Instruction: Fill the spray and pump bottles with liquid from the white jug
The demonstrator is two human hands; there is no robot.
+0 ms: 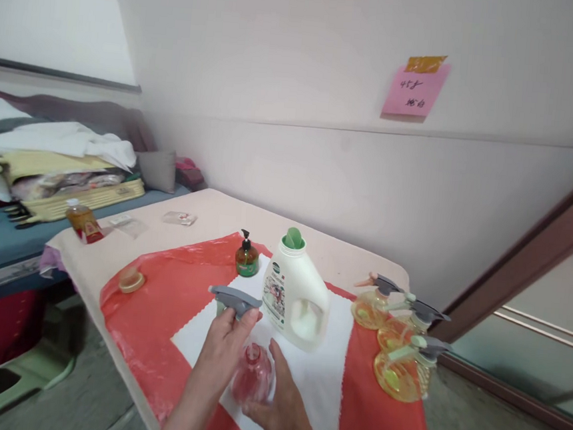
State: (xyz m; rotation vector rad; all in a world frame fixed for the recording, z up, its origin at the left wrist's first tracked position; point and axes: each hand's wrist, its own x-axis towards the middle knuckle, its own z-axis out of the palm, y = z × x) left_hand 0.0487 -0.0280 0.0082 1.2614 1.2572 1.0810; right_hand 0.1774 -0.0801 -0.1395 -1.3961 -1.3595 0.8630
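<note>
My left hand (228,344) is closed on a grey trigger spray head (236,299), held above and slightly left of a bottle's mouth. That see-through spray bottle (251,376) looks pinkish, stands upright with its neck uncovered, and is apart from the spray head. My right hand (286,399) curves round the bottle's right side, thumb at the front and fingers behind. Just beyond the hands stands a large pale jug (306,277) with a handle and a green piece (293,238) in its mouth. Whatever hangs below the spray head is mostly hidden by my left hand.
Several yellow-tinted spray bottles (397,378) stand at the right. A green pump bottle (247,260) is behind, on white cloth (322,379) over a red sheet (159,297). A round tan container (131,280) and an amber bottle (84,222) lie left.
</note>
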